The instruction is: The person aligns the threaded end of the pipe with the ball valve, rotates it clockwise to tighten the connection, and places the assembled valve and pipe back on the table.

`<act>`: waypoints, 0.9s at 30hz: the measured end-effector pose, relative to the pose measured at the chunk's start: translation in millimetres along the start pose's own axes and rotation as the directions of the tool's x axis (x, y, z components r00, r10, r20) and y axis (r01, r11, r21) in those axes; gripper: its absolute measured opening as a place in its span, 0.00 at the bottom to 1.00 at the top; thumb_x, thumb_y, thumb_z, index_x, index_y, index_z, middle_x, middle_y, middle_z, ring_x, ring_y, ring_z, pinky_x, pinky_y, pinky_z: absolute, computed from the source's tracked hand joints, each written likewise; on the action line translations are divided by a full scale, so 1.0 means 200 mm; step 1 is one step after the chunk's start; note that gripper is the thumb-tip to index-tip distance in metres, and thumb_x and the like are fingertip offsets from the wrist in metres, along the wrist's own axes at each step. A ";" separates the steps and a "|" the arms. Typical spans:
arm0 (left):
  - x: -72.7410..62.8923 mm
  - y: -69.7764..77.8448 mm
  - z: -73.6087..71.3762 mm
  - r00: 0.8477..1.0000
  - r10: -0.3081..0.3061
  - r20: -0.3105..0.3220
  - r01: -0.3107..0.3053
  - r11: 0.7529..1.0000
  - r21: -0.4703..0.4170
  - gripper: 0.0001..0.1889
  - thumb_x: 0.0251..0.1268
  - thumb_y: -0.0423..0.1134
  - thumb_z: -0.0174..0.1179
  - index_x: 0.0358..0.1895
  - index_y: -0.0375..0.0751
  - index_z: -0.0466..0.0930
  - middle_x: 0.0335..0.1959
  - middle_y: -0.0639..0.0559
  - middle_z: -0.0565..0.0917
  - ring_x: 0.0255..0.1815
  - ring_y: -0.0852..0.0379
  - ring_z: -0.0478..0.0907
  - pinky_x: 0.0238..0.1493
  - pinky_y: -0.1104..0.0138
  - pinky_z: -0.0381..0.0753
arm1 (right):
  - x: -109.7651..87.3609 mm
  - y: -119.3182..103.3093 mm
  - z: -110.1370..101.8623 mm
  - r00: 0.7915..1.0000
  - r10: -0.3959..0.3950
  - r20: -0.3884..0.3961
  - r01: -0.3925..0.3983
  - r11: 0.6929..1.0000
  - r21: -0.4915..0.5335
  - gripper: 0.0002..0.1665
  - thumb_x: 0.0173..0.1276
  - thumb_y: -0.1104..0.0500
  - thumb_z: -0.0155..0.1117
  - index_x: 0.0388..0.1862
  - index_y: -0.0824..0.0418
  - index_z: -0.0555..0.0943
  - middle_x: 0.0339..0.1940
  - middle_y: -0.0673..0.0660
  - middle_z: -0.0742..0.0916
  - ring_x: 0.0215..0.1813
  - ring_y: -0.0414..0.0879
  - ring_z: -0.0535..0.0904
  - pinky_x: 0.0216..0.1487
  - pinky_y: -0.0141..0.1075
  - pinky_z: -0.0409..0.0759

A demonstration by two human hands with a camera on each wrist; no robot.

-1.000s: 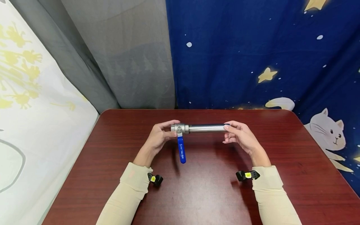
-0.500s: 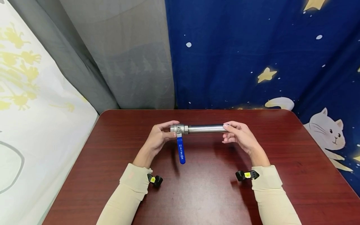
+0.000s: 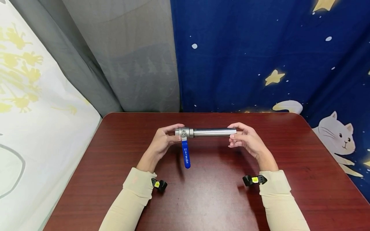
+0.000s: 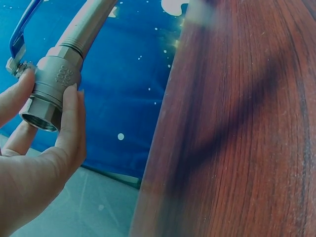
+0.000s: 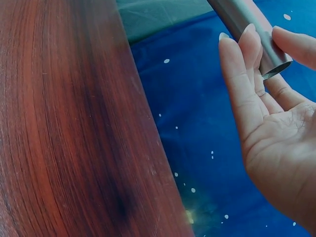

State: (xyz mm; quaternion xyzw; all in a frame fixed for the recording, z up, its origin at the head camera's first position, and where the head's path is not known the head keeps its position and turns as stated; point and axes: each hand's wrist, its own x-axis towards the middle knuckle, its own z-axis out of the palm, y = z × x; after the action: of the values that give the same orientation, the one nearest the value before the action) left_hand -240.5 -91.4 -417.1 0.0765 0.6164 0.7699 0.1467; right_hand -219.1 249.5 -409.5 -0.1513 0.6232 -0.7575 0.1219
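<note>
A steel ball valve (image 3: 184, 132) with a blue lever handle (image 3: 186, 154) is joined to a shiny metal pipe (image 3: 214, 132), both held level above the table. My left hand (image 3: 160, 141) grips the valve body, thumb near the handle's base and fingertips on the far side. In the left wrist view the pipe's thread (image 4: 73, 45) shows partly beyond the valve's hex end. At the pipe's free end, my right hand (image 3: 247, 139) holds it between thumb and fingers. The right wrist view shows the open pipe end (image 5: 277, 70) with the thumb against its side.
The dark red wooden table (image 3: 208, 199) spans the view below both hands. Behind it hang a grey curtain (image 3: 144, 64) and a blue starry curtain (image 3: 231, 64); white patterned cloth (image 3: 43, 134) lies along the left. Small black wrist cameras (image 3: 160, 185) sit at the cuffs.
My right thumb has shifted down from the front of the pipe's end to its lower side, uncovering the tip. The left hand and the valve stay in place.
</note>
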 end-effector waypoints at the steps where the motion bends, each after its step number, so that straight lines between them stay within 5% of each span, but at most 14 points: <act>1: 0.00 0.00 0.00 1.000 0.000 -0.001 0.000 1.000 -0.001 0.26 0.53 0.20 0.62 0.60 0.32 0.77 0.54 0.40 0.74 0.44 0.50 0.79 0.42 0.66 0.84 | 0.00 0.00 0.00 1.000 0.002 -0.003 -0.002 1.000 -0.001 0.16 0.65 0.71 0.60 0.52 0.66 0.73 0.25 0.58 0.85 0.26 0.46 0.84 0.35 0.43 0.86; 27: 0.00 -0.01 0.00 1.000 -0.002 0.000 0.002 1.000 -0.008 0.26 0.53 0.19 0.61 0.60 0.32 0.77 0.52 0.41 0.75 0.45 0.49 0.78 0.43 0.65 0.84 | 0.00 0.00 0.00 0.997 0.058 -0.051 -0.058 0.998 0.001 0.09 0.73 0.62 0.57 0.49 0.64 0.74 0.22 0.57 0.84 0.22 0.44 0.82 0.33 0.45 0.86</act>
State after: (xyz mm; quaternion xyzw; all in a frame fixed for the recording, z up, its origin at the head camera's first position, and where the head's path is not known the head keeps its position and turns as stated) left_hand -240.5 -90.0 -419.3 0.0756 0.6132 0.7723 0.1478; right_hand -219.1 249.1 -408.8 -0.1139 0.6302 -0.7573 0.1277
